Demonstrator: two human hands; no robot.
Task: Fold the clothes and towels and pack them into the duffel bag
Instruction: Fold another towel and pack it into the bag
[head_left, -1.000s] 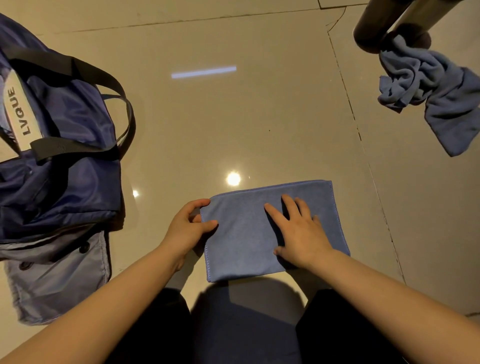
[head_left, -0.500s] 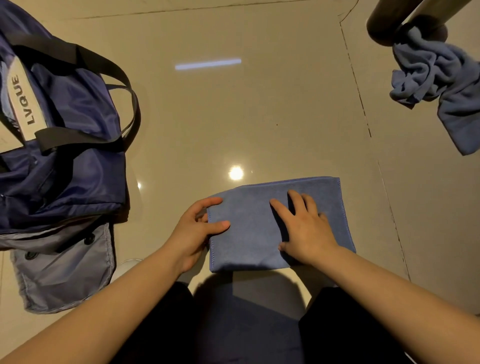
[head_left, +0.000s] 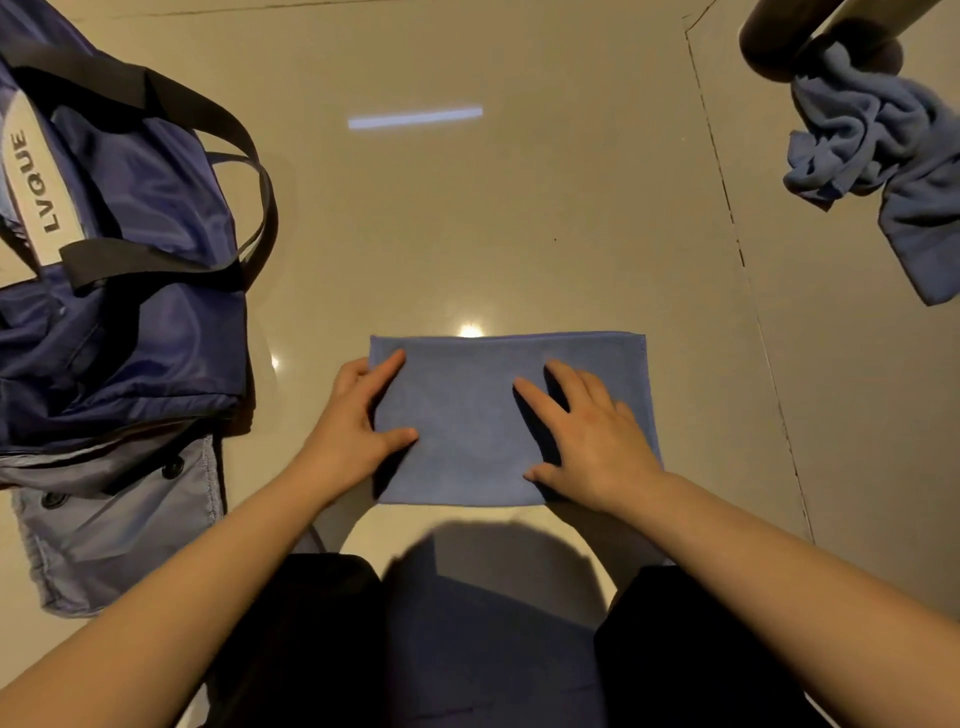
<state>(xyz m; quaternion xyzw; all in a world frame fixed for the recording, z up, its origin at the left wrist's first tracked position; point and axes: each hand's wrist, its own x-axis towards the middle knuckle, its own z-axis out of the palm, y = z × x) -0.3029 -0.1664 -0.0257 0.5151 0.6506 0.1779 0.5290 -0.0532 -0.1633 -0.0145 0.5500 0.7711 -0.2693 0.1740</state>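
Two hands: both yours lie on the towel (head_left: 498, 415), a folded blue rectangle on the floor (head_left: 467, 218) just before your knees.
Left hand (head_left: 358, 426): at the towel's left edge, thumb on top, fingers reaching toward the far corner; whether it pinches the edge, you cannot tell.
Right hand (head_left: 587, 431): flat, fingers spread, pressing the right half down.
Handling: soft, light and limp, likely to unfold if lifted by one corner; take it under both short edges.
Second towel (head_left: 883, 156): crumpled, far right, well apart, unfolded.
Bag (head_left: 130, 312): at your left, near the towel; its contents are hidden.
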